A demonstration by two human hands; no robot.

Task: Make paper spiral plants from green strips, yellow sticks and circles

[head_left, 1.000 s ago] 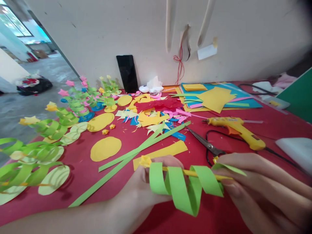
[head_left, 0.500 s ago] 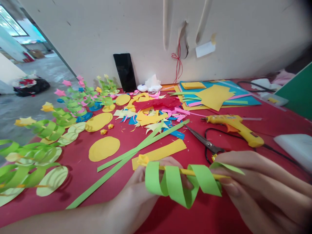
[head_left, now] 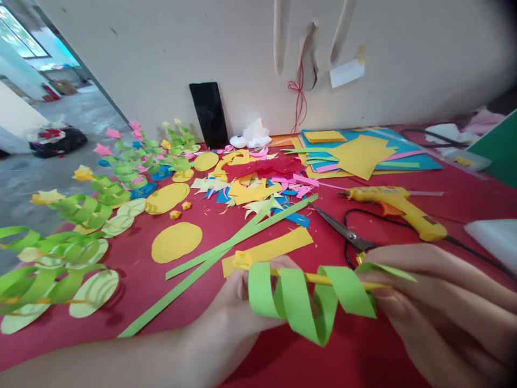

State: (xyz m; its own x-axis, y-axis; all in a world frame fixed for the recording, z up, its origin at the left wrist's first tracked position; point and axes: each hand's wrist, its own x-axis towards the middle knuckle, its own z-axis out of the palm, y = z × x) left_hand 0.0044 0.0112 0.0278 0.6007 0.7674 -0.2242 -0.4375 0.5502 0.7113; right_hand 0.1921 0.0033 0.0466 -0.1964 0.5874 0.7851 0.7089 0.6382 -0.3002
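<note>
Obs.: Both hands were closed in pinch grips. The left hand (head_left: 242,302) held one end of a thin yellow stick (head_left: 319,278), just below a small folded paper star (head_left: 242,258). The right hand (head_left: 428,302) gripped the other end, with the tail of the green paper spiral (head_left: 301,304) pressed under its fingertips. The spiral hung between the two hands, just above the red table cover (head_left: 355,361).

Judgement: the coil looked best served by even spacing and light finger pressure. Hard pinches would crease it, and the tail should lie flat on the stick.

Materials: the spiral was a matte card strip, flat-edged and springy, making about three loose turns. The stick was a smooth, narrow rod (rolled paper or wood, could not tell).

Beyond the right hand lay scissors (head_left: 343,233) and a yellow glue gun (head_left: 399,210). Beyond the left hand lay straight green strips (head_left: 218,254), a yellow strip (head_left: 278,246) and a yellow disc (head_left: 176,242). Finished spirals (head_left: 52,269) lay well off to its left.
</note>
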